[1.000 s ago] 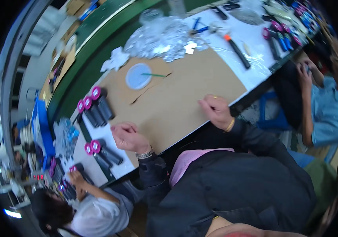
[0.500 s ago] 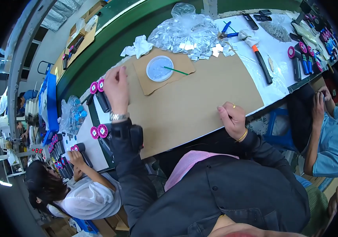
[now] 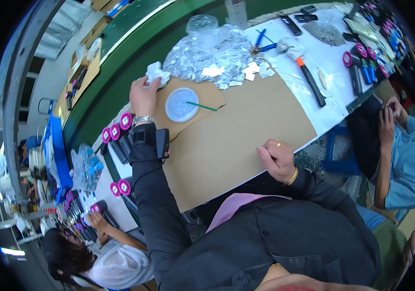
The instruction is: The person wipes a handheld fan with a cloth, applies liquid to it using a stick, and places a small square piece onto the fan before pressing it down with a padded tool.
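Note:
My left hand [image 3: 143, 98] reaches to the far left of the brown work sheet [image 3: 246, 131]. Its thumb and fingers are closed on a crumpled white cloth [image 3: 156, 72]. Beside that hand, on a torn piece of cardboard [image 3: 211, 97], sits a shallow round white dish [image 3: 176, 107] with a green stick [image 3: 201, 105] lying across its rim. My right hand [image 3: 277, 160] is curled into a loose fist over the sheet's near right edge, with nothing seen in it.
Behind the dish lies a clear bag of small shiny squares [image 3: 207, 53], some spilled. To the right are blue-handled pliers [image 3: 265, 47] and a hammer [image 3: 310, 80]. Pink-ended handheld devices [image 3: 120, 140] stand left of my forearm. Co-workers sit at left [image 3: 115, 264] and right [image 3: 403, 167].
My left hand has moved away from me to the white cloth and closed on it. The right hand stays curled in about the same place. The whole view has shifted slightly.

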`<state>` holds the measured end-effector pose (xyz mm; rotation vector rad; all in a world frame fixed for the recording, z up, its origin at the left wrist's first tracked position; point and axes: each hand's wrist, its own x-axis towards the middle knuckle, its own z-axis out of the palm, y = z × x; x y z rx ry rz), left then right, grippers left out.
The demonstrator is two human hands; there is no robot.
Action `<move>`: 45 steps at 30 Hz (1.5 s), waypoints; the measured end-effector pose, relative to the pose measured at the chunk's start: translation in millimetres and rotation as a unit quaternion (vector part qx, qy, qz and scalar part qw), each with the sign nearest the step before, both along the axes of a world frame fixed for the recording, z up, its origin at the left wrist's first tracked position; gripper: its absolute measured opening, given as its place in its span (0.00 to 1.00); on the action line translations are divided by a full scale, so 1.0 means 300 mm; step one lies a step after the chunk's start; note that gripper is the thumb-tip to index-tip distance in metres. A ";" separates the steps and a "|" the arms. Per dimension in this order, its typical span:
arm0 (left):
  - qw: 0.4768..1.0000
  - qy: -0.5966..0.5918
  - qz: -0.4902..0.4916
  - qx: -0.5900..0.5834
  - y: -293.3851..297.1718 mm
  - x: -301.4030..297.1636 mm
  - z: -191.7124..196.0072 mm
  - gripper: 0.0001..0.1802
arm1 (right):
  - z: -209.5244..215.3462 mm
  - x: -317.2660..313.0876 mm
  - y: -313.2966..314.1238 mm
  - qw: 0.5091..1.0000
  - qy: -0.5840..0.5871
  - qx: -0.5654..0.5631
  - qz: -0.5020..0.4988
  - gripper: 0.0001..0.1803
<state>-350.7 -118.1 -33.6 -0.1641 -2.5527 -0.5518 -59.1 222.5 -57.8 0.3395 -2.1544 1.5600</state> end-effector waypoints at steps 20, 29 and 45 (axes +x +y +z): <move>0.983 0.072 -0.015 0.167 0.230 0.893 0.273 0.11 | 0.034 0.034 0.007 0.997 0.076 -0.008 0.012 0.22; 0.956 -0.038 -0.113 0.270 0.413 1.119 0.076 0.08 | 0.231 0.175 -0.029 0.958 -0.091 -0.181 0.204 0.18; 0.935 0.025 -0.190 0.299 0.452 1.153 -0.057 0.21 | 0.155 0.173 -0.121 0.811 -0.204 -0.418 0.355 0.30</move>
